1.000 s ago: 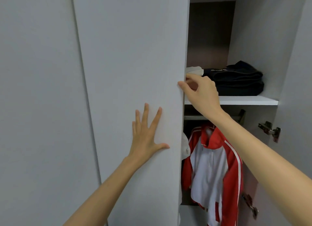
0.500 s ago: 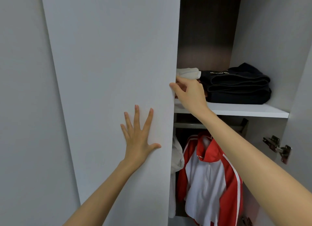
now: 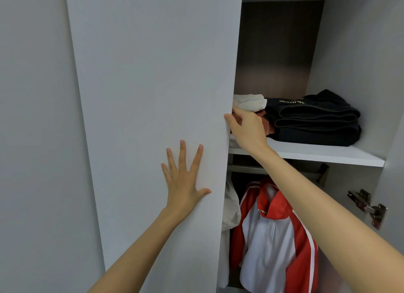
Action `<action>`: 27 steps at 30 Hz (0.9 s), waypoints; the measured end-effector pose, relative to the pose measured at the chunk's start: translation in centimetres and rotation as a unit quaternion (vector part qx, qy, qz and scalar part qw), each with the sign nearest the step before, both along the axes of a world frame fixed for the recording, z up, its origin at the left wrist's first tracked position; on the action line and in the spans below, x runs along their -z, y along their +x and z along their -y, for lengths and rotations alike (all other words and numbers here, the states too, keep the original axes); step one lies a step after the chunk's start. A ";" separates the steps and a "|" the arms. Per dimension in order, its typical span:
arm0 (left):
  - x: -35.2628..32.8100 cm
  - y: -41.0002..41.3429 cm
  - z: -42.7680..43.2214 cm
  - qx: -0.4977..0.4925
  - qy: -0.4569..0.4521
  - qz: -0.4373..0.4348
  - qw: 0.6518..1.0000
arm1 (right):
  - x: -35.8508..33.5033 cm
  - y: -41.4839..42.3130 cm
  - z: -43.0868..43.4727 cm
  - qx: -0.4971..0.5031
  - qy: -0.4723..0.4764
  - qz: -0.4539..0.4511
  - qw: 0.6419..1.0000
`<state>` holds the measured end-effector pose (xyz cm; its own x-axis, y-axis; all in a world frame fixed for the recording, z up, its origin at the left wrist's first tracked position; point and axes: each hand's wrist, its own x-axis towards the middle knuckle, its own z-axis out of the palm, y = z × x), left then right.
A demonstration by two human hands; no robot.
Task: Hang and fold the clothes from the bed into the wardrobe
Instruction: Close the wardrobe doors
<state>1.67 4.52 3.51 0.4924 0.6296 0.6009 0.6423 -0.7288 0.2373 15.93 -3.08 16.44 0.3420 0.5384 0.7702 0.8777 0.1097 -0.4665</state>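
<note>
Head view showed your right hand curled round the free edge of the wardrobe door, thumb on its front face and fingers hidden behind it, while your left hand lay flat and spread on the door's face near that edge, gripping nothing. The likeliest trouble, as I judged it, was a pinch: if the door swung shut with those fingers wrapped behind it, they would be caught against the left end of the shelf. The small white folded piece and the reddish one under it sat at that left end, just beside your knuckles, so a careless withdrawal could drag them off. The dark folded clothes lay further right on the shelf, clear of the door. Below, a white garment hung right at the door's edge and could be trapped in the gap; the red-and-white jacket hung beside it under the rail. A metal hinge stood out on the right wall.
</note>
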 end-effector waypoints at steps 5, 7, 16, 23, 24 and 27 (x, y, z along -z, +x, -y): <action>-0.4 -1.6 0.9 0.038 -0.010 0.026 0.999 | 0.6 -0.8 1.2 0.033 0.020 0.020 0.999; -0.6 -2.8 1.7 0.048 -0.012 0.033 0.998 | 0.9 -1.7 2.3 0.050 0.025 0.029 0.998; -2.1 -8.8 7.3 0.156 -0.012 0.095 0.983 | 1.7 -9.5 11.0 0.096 -0.003 0.074 0.993; -2.7 -13.9 13.5 0.204 -0.007 0.080 0.976 | 3.4 -15.4 20.6 0.131 -0.027 0.052 0.990; -2.7 -14.2 14.5 0.215 -0.009 0.080 0.973 | 3.6 -16.1 22.0 0.139 -0.026 0.047 0.989; -3.0 -14.5 18.3 0.261 -0.013 0.081 0.962 | 4.2 -17.3 26.4 0.163 -0.014 0.030 0.986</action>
